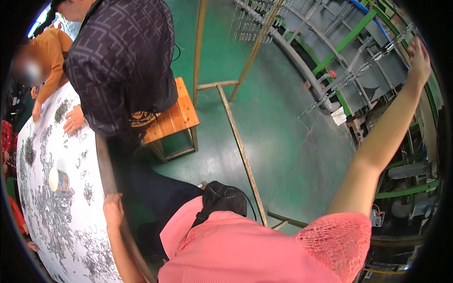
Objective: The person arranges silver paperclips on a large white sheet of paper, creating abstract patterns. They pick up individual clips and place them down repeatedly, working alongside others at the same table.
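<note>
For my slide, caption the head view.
Left hand at the white table, right hand raised beside a metal chain.

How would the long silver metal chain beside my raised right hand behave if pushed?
The chain would probably flop and swing, since separate links form it. It may feel heavy, because those links look metallic.
</note>
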Available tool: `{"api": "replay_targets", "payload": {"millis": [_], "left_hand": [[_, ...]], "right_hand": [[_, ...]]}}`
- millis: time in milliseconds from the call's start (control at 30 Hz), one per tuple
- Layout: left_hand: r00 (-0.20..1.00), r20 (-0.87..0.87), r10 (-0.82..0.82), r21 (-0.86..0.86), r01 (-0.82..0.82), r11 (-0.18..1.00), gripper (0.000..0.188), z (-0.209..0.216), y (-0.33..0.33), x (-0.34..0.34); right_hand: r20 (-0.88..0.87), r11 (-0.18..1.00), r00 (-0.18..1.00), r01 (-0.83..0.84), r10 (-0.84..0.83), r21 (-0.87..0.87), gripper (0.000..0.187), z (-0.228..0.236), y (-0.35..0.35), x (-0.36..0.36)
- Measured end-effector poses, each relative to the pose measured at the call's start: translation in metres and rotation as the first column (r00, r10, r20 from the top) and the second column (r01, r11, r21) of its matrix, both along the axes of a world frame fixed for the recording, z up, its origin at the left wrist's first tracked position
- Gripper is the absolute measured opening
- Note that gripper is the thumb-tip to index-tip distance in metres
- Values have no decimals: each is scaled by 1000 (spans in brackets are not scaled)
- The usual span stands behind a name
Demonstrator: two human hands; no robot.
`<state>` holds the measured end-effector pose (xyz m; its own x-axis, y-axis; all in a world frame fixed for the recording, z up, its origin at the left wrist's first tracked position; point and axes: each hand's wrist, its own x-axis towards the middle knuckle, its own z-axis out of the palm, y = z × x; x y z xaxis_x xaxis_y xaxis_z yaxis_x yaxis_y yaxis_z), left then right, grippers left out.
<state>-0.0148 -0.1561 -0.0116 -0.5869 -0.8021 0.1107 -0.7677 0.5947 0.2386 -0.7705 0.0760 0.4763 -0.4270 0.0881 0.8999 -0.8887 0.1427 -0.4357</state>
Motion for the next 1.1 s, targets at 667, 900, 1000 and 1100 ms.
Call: {"api": "replay_targets", "payload": {"millis": [667, 900, 1000, 1100], "left_hand": [[997, 72, -17, 43, 14, 999, 20, 2, -1, -2], [995, 100, -15, 55, 9, 998, 19, 3, -2, -4], [993, 111, -35, 46, 30, 998, 18, 2, -2, -3], [993, 113, -20, 55, 14, 998, 19, 3, -1, -3]], "right_hand": [[686, 917, 610, 229, -397, 328, 25, -530, -11, 32], [697, 974, 681, 161, -226, 159, 27, -536, -28, 32], [664, 972, 710, 155, -235, 178, 24, -528, -38, 38], [670, 962, 692, 162, -268, 218, 22, -535, -39, 32]]}}
